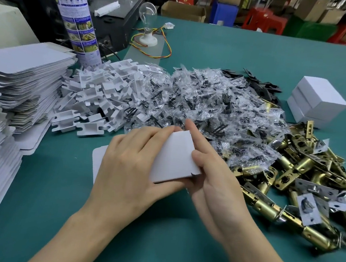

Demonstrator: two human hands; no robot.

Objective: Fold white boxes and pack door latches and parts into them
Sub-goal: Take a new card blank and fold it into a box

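Left grip (126, 164), right grip (216, 177) hold box (176, 156) — green table (218, 50), cartons (183, 11) beyond.

Half-folded white box (174, 156) held tilted over bench (156, 245) centre. Brass door latches (302, 185) piled right, bagged screws (202, 104) heaped behind, white plastic parts (99, 94) beside them. Flat box blanks (21, 69) stacked far left.

A packing workshop: heaped brass latches (302, 185), bagged screws (202, 104), flat box blanks (21, 69), stacked cartons (183, 11) behind.
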